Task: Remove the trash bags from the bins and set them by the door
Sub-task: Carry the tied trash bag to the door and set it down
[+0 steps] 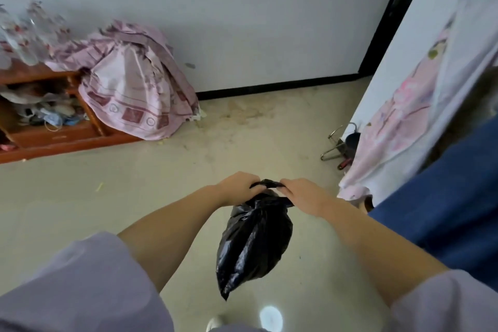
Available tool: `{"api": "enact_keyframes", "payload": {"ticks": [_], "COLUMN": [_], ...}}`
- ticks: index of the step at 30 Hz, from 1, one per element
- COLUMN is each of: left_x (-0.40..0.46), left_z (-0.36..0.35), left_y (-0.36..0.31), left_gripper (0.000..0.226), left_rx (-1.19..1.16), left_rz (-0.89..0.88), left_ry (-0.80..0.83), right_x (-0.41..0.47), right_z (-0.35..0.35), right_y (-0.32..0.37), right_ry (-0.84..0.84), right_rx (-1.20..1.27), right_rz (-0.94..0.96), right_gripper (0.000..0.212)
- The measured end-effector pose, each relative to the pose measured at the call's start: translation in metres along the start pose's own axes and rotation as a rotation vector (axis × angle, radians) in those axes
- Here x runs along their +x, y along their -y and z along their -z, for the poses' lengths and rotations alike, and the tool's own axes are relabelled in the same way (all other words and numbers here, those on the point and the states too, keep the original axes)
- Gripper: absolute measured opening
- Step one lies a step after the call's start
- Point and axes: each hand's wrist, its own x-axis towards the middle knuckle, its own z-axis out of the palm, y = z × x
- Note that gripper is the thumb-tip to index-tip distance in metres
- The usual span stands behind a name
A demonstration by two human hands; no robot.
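A black trash bag [252, 242] hangs in the air above the floor, its neck bunched at the top. My left hand [238, 187] grips the left side of the twisted neck. My right hand [304, 195] grips the right side of it. A short stretch of twisted plastic spans between the two hands. The bag's bottom tapers to a point near my feet. No bin is in view.
A wooden shelf unit [54, 140] with clutter stands at the left, with pink patterned cloth [134, 83] draped over it. A white wall with black skirting [277, 86] lies ahead. Pink bedding [398, 121] and blue fabric [444, 210] are at the right, metal objects [339, 143] beside them.
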Motion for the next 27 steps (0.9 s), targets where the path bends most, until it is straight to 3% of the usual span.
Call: {"api": "enact_keyframes", "payload": {"ticks": [7, 27], "left_x": [0.118, 0.561], "left_z": [0.072, 0.236], "left_y": [0.06, 0.166], "left_gripper": [0.032, 0.039], "left_rx": [0.037, 0.013], "left_rz": [-0.074, -0.105], "left_ry": [0.065, 0.102], "right_x": [0.125, 0.51], "right_z": [0.04, 0.207], "right_y": [-0.033, -0.254], "right_ry": [-0.047, -0.015], "right_rx": [0.01, -0.039], "right_rz": [-0.054, -0.043], "right_gripper": [0.036, 0.033]}}
